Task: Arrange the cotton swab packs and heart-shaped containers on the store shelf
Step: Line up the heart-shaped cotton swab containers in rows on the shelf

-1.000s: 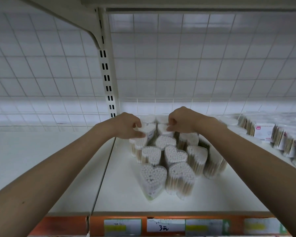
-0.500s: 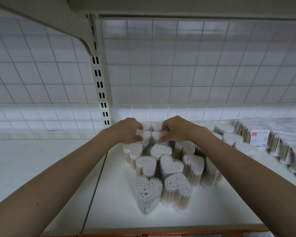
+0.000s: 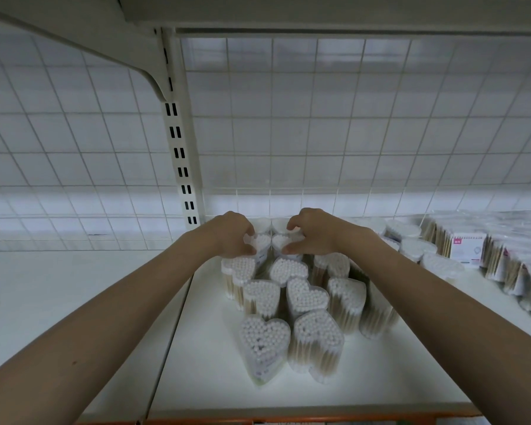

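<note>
Several clear heart-shaped containers (image 3: 264,340) full of cotton swabs stand in rows on the white shelf (image 3: 212,378). My left hand (image 3: 232,234) grips a heart-shaped container (image 3: 261,243) near the back of the cluster, fingers curled over its top. My right hand (image 3: 311,231) pinches the neighbouring heart-shaped container (image 3: 280,241) between thumb and fingers. Flat cotton swab packs (image 3: 469,250) with wooden sticks lie in a row at the right.
A wire grid panel (image 3: 319,133) backs the shelf, with a slotted upright post (image 3: 180,154) at the left. Another shelf board runs overhead. A second white shelf section (image 3: 59,296) lies to the left. An orange price rail (image 3: 258,421) edges the front.
The camera has tilted up and drawn closer, so the price rail has nearly left the view. Both hands stay on the two rear heart containers, the right hand's fingers now spread wider.
</note>
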The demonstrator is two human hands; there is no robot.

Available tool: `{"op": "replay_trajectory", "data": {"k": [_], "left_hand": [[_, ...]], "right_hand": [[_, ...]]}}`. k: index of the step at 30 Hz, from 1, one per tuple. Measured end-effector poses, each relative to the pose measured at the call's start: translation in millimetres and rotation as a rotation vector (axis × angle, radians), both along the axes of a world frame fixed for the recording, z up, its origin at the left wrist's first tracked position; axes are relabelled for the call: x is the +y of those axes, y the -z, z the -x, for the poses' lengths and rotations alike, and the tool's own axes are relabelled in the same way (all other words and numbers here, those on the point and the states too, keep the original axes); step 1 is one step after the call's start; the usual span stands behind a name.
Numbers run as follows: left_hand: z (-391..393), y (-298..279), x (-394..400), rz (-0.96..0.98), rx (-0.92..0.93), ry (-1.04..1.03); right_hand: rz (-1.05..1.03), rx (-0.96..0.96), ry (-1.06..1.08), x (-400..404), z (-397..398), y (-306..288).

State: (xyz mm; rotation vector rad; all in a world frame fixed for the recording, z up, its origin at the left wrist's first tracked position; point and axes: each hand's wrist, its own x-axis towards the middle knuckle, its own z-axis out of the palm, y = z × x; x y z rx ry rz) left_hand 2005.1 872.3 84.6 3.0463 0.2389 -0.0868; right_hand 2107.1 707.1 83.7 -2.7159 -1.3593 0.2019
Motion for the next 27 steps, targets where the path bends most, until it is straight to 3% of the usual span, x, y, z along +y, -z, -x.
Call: {"op": "replay_trajectory", "data": {"k": [11, 27], "left_hand": [[-9, 8, 5, 0.063, 0.119, 0.041], [-7, 5, 1, 0.069, 0.105, 0.064]], "right_hand": [[0.016, 0.021, 0.036, 9, -1, 3], [0.072, 0.012, -0.072, 4, -4, -4]]}}
